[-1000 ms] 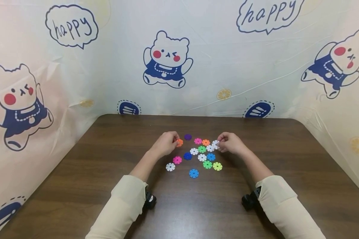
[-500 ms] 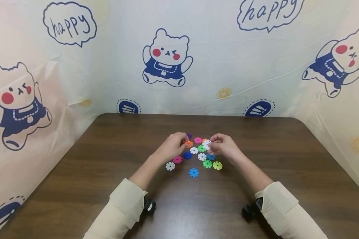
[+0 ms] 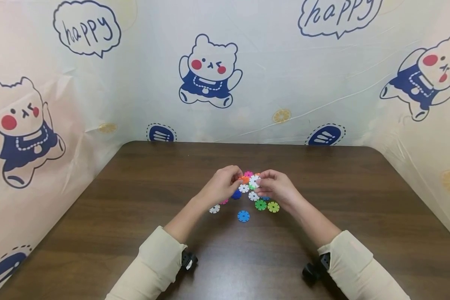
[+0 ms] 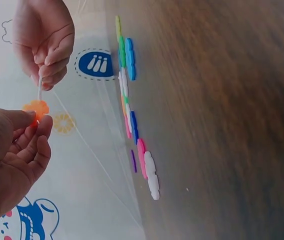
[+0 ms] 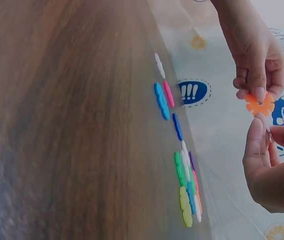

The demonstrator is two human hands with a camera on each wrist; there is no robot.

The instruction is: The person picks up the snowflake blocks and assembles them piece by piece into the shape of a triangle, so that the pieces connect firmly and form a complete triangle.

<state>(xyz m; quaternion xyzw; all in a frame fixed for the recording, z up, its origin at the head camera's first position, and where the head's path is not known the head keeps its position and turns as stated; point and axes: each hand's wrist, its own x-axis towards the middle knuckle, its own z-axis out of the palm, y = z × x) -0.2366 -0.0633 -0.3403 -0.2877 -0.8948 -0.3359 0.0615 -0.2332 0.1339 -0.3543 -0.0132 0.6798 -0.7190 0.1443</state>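
Between thumb and fingers my left hand pinches an orange notched plastic disc, a snowflake building disc. My right hand pinches a white disc of the same kind by its edge. In both wrist views the two discs are held up above the table, edge to edge and at an angle to each other, with the white one nearly edge-on. Below the hands lie loose discs, among them a blue one, a green one and a yellow-green one. My hands partly cover several others.
The loose discs lie flat on a brown wooden table. At its far edge hangs a pale printed curtain, which also runs along both sides. A black wrist camera sits at the left cuff, another at the right.
Both hands have come inward from either side, bringing the orange and white discs together. The left hand now covers the purple disc. The loose discs have stayed in place.
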